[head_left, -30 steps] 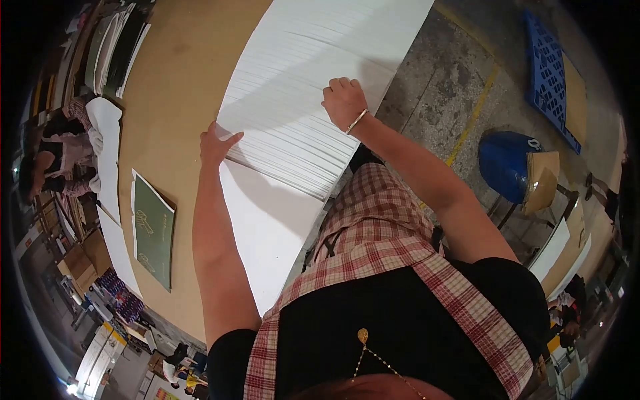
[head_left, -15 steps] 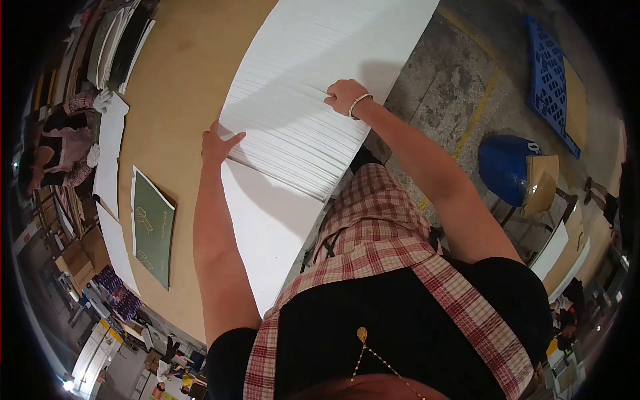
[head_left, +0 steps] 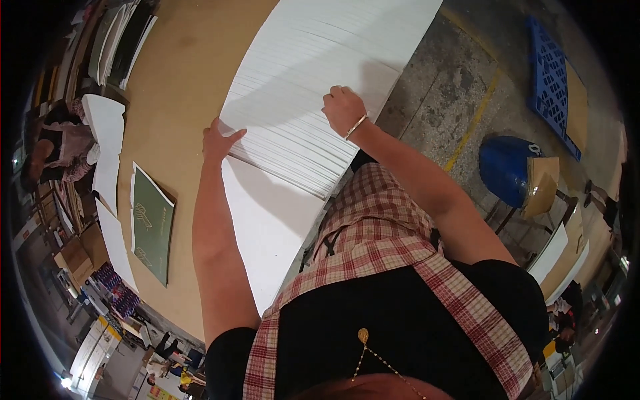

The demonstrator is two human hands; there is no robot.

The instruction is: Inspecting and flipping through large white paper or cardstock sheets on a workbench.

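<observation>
Long white paper sheets (head_left: 287, 150) lie fanned in overlapping strips along the right side of the table. My left hand (head_left: 220, 139) rests at their left edge, thumb stretched out over the top and apart from the fingers. Over the right part of the fan is my right hand (head_left: 345, 112), its fingers curled in and nothing visible in them. Whether its knuckles touch the paper I cannot tell. Nearer my body, a smooth white sheet (head_left: 260, 227) lies by the front edge of the fan.
A green printed folder or booklet (head_left: 153, 230) lies on the brown tabletop (head_left: 183, 87). Across the table, a co-worker handles long white sheets (head_left: 109, 150). To my right stand a blue container (head_left: 503, 170) and a blue plastic pallet (head_left: 550, 80) on the concrete floor (head_left: 433, 87).
My right hand has drawn slightly nearer to me across the fanned sheets. My left hand stays in place. The co-worker's far sheet end has lifted and covers one gloved hand.
</observation>
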